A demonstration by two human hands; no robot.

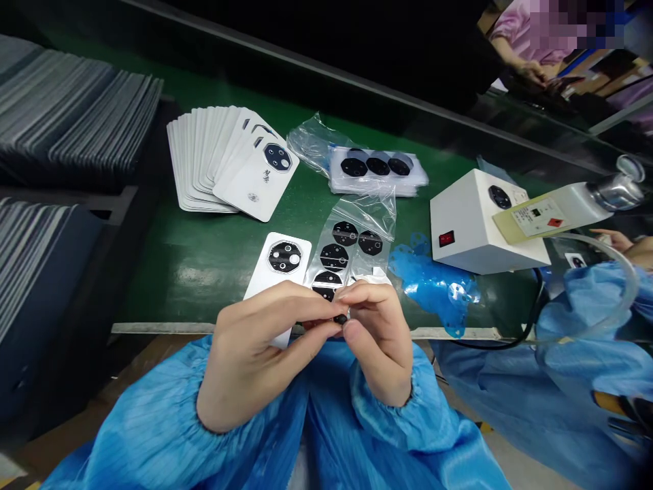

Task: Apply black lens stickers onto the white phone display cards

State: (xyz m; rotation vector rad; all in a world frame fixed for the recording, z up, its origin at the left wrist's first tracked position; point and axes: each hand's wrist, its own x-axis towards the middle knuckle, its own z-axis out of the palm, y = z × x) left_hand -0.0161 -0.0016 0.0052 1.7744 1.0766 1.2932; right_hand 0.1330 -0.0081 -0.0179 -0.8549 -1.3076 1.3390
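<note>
My left hand [270, 340] and my right hand [380, 333] meet over the front edge of the bench, fingertips pinched together. Between them is a small black piece [341, 318], mostly covered by the fingers; its exact kind cannot be made out. Just behind my left hand lies a white phone back cover [265, 269] with a black octagonal camera plate [284, 257] at its top. A clear plastic bag [354, 218] holding several black octagonal pieces [345, 233] lies beyond the fingertips.
Fanned white phone covers [204, 160] lie at back left, beside racks of panels [81, 116]. Clear sheets with black discs [377, 184], blue film [433, 279] and a white box [479, 218] with a tilted bottle [556, 214] are rightward. A blue-sleeved co-worker [576, 306] sits right.
</note>
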